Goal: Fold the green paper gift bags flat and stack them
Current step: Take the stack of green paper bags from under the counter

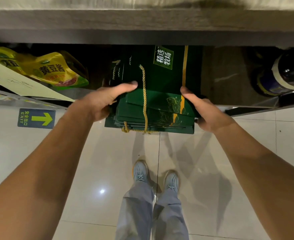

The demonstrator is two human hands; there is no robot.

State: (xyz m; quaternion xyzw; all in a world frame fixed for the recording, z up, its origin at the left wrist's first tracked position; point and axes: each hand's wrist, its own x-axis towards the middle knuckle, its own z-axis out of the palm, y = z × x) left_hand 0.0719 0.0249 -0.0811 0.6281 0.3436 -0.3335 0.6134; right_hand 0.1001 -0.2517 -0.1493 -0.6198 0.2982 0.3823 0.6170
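I hold the stack of green gift bags point(153, 110) at twelve o'clock, at the shelf point(229, 87) edge. My left hand point(97, 103) grips its nine o'clock side and my right hand point(206, 110) its three. I judge this the stacking step; the next move needs level, even grips.

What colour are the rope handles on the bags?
Gold: the twisted rope handle on the green bags, head view.
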